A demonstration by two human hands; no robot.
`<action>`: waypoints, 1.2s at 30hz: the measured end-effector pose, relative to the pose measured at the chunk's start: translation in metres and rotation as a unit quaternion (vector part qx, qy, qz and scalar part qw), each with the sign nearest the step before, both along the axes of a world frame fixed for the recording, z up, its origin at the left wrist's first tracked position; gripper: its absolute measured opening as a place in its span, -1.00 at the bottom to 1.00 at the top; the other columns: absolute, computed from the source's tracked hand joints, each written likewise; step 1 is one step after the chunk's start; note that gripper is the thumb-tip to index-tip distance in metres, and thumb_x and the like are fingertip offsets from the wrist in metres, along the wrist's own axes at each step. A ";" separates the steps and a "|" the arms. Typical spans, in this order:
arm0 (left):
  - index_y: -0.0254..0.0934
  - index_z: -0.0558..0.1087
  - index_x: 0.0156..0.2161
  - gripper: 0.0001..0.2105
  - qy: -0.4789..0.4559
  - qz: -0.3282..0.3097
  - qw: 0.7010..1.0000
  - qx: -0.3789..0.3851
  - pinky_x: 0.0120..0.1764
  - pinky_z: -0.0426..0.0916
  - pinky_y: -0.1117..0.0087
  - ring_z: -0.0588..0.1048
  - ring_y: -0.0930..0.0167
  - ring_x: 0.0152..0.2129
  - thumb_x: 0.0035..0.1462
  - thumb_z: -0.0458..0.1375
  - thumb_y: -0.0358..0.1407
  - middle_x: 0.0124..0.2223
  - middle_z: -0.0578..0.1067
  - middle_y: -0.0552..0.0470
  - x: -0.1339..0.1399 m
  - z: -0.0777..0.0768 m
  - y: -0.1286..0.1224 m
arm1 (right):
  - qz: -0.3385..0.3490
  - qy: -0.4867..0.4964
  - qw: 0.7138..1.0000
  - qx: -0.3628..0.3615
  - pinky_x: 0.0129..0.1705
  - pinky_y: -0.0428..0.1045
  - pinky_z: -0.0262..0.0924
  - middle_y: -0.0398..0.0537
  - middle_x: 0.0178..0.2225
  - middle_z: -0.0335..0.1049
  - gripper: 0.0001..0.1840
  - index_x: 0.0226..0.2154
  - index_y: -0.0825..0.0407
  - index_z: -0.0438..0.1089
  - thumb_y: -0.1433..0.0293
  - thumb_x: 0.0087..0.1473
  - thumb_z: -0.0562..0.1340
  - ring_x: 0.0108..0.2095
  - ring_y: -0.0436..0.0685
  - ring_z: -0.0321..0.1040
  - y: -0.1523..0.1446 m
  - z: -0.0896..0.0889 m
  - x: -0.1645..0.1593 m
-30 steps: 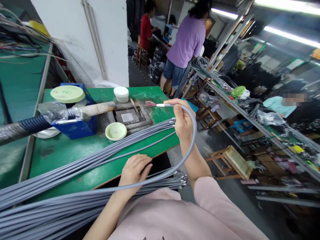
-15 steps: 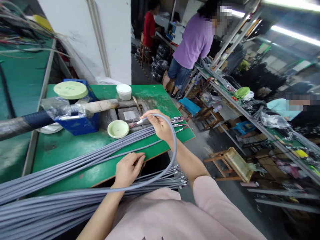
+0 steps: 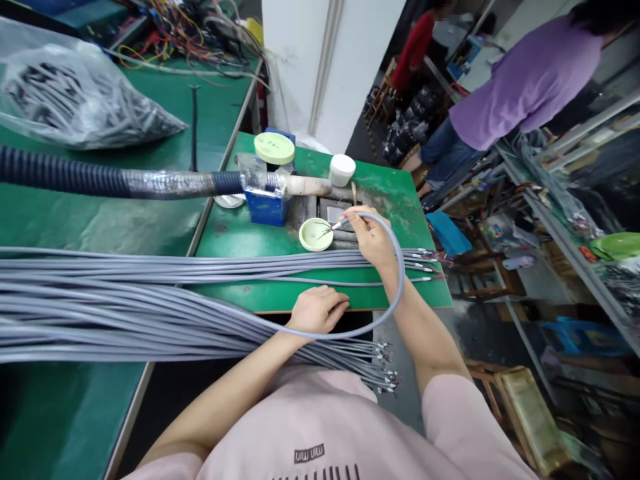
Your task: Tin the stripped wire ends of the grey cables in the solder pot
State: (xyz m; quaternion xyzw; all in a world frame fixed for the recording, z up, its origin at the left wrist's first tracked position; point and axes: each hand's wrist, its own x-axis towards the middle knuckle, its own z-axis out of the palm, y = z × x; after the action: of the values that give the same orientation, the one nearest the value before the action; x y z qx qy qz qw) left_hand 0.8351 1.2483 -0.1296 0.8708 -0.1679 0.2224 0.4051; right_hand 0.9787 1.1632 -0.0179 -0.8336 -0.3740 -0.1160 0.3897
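Note:
My right hand [image 3: 374,239] pinches a grey cable [image 3: 400,267] close to its stripped end. Thin bare-looking wires [image 3: 327,231] fan out from that end, over the inside of a small pale green dish [image 3: 306,235]. From the hand the cable loops down and back to the left, crossing my left wrist. My left hand [image 3: 316,310] rests by the table's front edge, fingers curled in, with nothing seen in it. A row of grey cables [image 3: 240,267] lies on the green table [image 3: 350,297] between the hands. A thicker cable bundle [image 3: 190,323] runs beneath my left forearm.
Behind the dish stand a blue box [image 3: 267,208], a corrugated hose [image 3: 175,183] with a pale nozzle, and a white tub [image 3: 343,170]. A plastic bag of grey pieces [image 3: 85,100] lies on the left table. A person in purple [image 3: 530,80] stands at the back right.
The view has swung left, so everything sits farther right. The wire ends in my right hand have moved from the dish's rim to over its inside. My left hand stays by the table edge.

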 end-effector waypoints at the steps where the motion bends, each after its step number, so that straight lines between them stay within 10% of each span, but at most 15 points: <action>1: -0.28 0.50 -0.28 -0.81 0.001 0.000 1.000 -0.002 -0.39 0.29 0.42 0.45 0.45 -0.50 0.22 0.05 -0.28 -0.45 0.52 0.04 0.000 0.000 0.000 | 0.002 -0.001 1.000 -0.004 -0.13 -0.03 0.23 -0.10 -0.33 0.52 -0.68 -0.32 -0.03 0.46 0.18 0.22 0.08 -0.22 0.08 0.39 0.003 -0.002 0.001; 36: -0.25 0.49 -0.29 -0.78 0.016 -0.013 0.999 0.032 -0.40 0.28 0.44 0.46 0.44 -0.49 0.25 0.01 -0.24 -0.47 0.48 0.07 0.001 0.007 0.004 | -0.052 -0.024 0.978 -0.198 -0.07 -0.01 0.21 -0.27 -0.30 0.54 -0.83 -0.31 -0.12 0.45 0.21 0.16 0.18 -0.21 0.10 0.41 0.040 -0.017 -0.002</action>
State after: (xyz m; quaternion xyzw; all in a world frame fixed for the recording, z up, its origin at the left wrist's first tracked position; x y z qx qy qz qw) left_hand 0.8358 1.2525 -0.1224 0.8845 -0.1799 0.1970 0.3827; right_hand 0.9768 1.2036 -0.0347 -0.9096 -0.3549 -0.0792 0.2012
